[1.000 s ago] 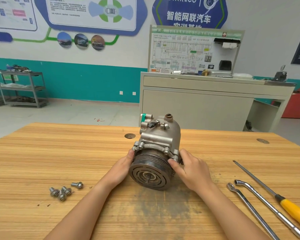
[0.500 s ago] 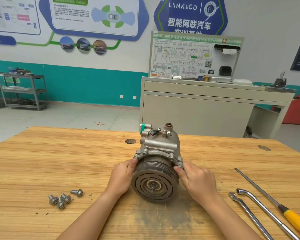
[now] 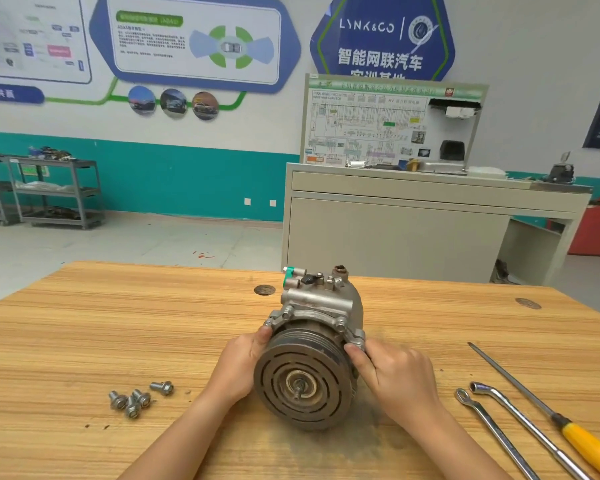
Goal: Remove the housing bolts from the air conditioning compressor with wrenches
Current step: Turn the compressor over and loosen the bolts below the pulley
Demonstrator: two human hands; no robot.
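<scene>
The grey metal compressor (image 3: 321, 306) lies on the wooden table (image 3: 84, 323), its round pulley face (image 3: 300, 386) turned toward me. My left hand (image 3: 239, 365) grips the left side of the pulley housing, thumb up at the flange. My right hand (image 3: 399, 375) grips the right side, its thumb on the flange ear. Several loose bolts (image 3: 137, 398) lie in a cluster on the table to the left. Two wrenches (image 3: 492, 427) lie at the right, untouched.
A yellow-handled screwdriver (image 3: 548, 414) lies to the right of the wrenches. Beyond the table stand a beige training bench (image 3: 395, 230) and a metal shelf cart (image 3: 49, 192) at the left wall. Two round metal inserts (image 3: 264, 289) sit in the tabletop.
Both hands have stayed on the compressor and slid slightly up its flange. The view has tilted, so everything sits lower in frame.
</scene>
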